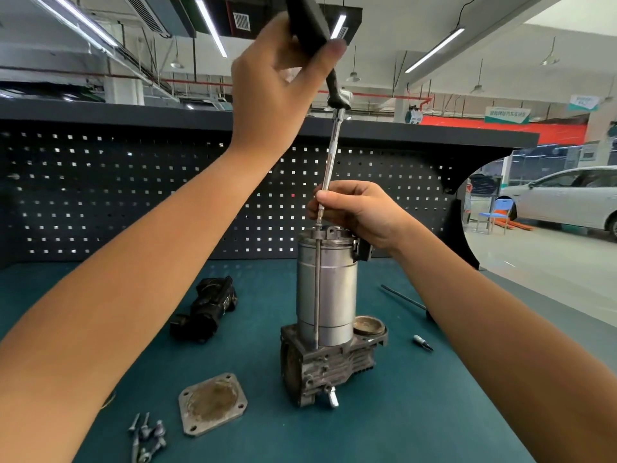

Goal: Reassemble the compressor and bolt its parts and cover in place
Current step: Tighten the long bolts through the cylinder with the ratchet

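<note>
Fingers of raised left hand (270,91) clamp ratchet handle (305,25); right hand (360,212) pinches extension shaft (332,152).

My left grip (277,81) holds the black tool handle (307,21) high above the compressor (327,295), which stands upright on the teal worktop (417,412). My right grip (357,212) pinches the extension shaft (332,155) just above the compressor's top. The cover plate (212,404) and loose bolts (147,436) lie front-left.
</note>
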Motion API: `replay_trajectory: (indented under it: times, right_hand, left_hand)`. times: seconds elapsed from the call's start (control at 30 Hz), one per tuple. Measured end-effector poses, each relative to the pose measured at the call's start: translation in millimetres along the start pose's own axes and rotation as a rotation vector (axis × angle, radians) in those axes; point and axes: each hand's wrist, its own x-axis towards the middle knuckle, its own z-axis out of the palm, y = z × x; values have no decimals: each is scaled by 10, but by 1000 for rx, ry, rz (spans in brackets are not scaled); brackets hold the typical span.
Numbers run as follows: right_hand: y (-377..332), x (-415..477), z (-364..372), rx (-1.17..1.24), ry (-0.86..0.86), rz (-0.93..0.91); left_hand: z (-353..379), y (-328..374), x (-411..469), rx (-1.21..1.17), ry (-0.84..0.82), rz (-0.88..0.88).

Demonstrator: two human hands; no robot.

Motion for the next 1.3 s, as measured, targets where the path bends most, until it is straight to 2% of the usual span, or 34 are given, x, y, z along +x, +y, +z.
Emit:
replay_trajectory:
  times: [0.1, 0.27, 0.37, 0.43, 0.5, 0.57, 0.67, 0.7, 0.73, 0.77, 0.97, 1.07, 1.13, 1.2, 1.3]
  right_hand:
    - [-2, -7, -2, -50, -19, 3]
    - [-55, -6, -12, -43, -126, 88]
    - [-39, -26, -4, -52, -96, 66]
    - [-22, -24, -8, -71, -67, 55]
    - [-18, -17, -1, -101, -42, 43]
    - [-20, -14, 16, -125, -16, 24]
    - [-10, -19, 43, -183, 37, -24]
    - [-6, -26, 50, -206, 53, -39]
    - [-1, -30, 51, -223, 64, -49]
    - [-2, -35, 52, -228, 67, -48]
    - [-45, -10, 5, -168, -76, 81]
    - [-33, -14, 16, -164, -66, 77]
    - [-19, -13, 14, -161, -39, 74]
    - [-16, -9, 10, -145, -12, 68]
    - [-8, -5, 18, -116, 28, 42]
  left_hand:
    - [-24, -3, -7, -70, 22, -132]
    - [-136, -271, 17, -483, 118, -768]
    - [-163, -389, 7, -640, 169, -906]
    - [-148, -403, -30, -617, 206, -892]
    - [-109, -329, -48, -516, 229, -770]
    - [-57, -163, -36, -345, 234, -500]
    - [9, 37, -51, 50, 128, 1]
    - [20, 59, -57, 143, 104, 98]
    - [21, 68, -66, 152, 88, 114]
    - [13, 93, -77, 90, 88, 49]
    - [-139, -193, -42, -420, 271, -779]
    - [-229, -387, -26, -600, 244, -997]
    - [-250, -423, -35, -626, 235, -1001]
    - [-205, -363, -43, -547, 224, -878]
    - [-77, -58, -36, -202, 137, -423]
